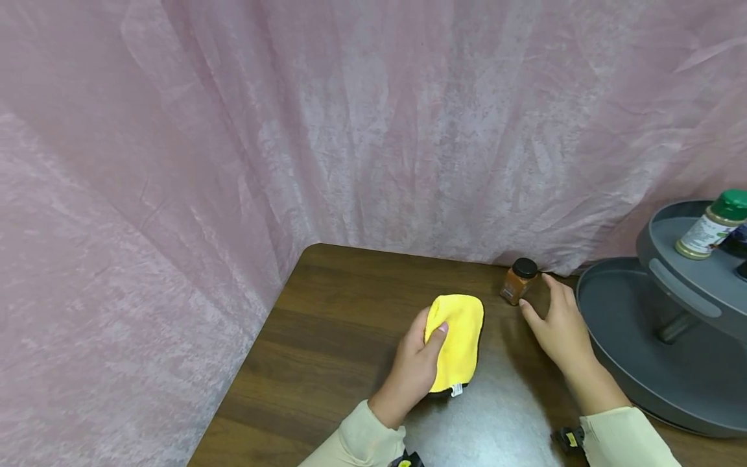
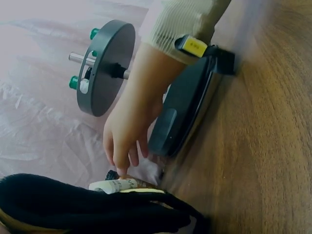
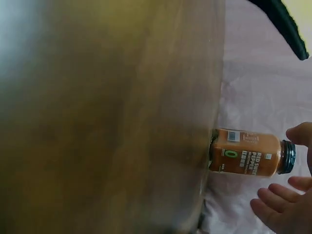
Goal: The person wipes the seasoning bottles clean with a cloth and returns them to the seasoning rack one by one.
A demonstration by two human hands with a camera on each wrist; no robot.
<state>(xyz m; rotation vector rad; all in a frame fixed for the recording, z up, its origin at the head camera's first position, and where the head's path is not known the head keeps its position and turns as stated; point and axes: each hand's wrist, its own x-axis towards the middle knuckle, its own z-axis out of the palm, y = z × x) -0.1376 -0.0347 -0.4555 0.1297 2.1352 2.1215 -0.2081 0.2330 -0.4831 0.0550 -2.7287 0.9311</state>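
My left hand (image 1: 414,363) grips a folded yellow cloth (image 1: 461,337) with dark edging, the thumb lying across its face. In the left wrist view the dark side of the cloth (image 2: 87,207) fills the bottom. A small spice jar (image 1: 516,285) with a black cap and orange-brown contents stands near the table's back edge. My right hand (image 1: 563,331) is just right of it, thumb and fingers spread. In the right wrist view those fingers (image 3: 275,202) are close around the jar's cap, and the jar's label (image 3: 251,153) reads red pepper.
A grey two-tier round stand (image 1: 609,363) is at the right, close beside my right forearm. Its upper tier bears a green-capped bottle (image 1: 706,233) and other dark containers. A pink curtain (image 1: 408,130) hangs behind the wooden table (image 1: 327,311).
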